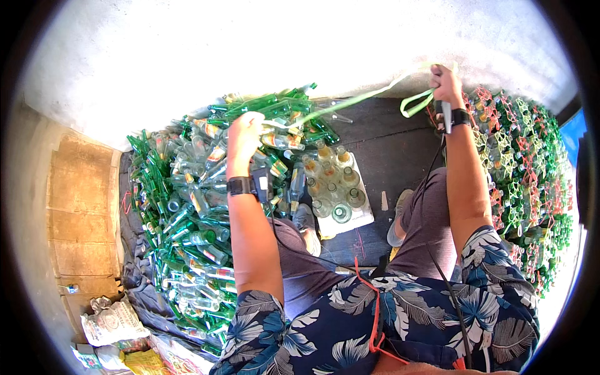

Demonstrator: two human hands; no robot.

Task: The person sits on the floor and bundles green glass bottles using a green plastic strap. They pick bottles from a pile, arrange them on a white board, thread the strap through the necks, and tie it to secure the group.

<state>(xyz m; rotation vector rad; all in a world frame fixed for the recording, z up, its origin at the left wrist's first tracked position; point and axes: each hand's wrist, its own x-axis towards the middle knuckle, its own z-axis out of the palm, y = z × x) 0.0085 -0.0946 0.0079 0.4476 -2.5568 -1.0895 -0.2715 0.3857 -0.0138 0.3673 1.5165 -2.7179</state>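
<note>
A pale green plastic ribbon (pixel 356 98) stretches between my two raised hands. My left hand (pixel 244 136) grips one end, above the heap of bottles. Out to the right, my right hand (pixel 446 85) holds the other part, with a loop of it hanging below the fingers. On the floor between my feet, several clear glass bottles (pixel 332 193) stand upright in a tight cluster. They rest on a white board (pixel 365 206), apart from both hands.
Loose green and clear glass bottles (pixel 201 187) are heaped at the left. Bundles of bottles tied with red and green ribbon (pixel 520 164) are stacked at the right. A pale wall (pixel 281 47) rises ahead. Sacks (pixel 115 323) lie at the lower left, near cardboard (pixel 84 187).
</note>
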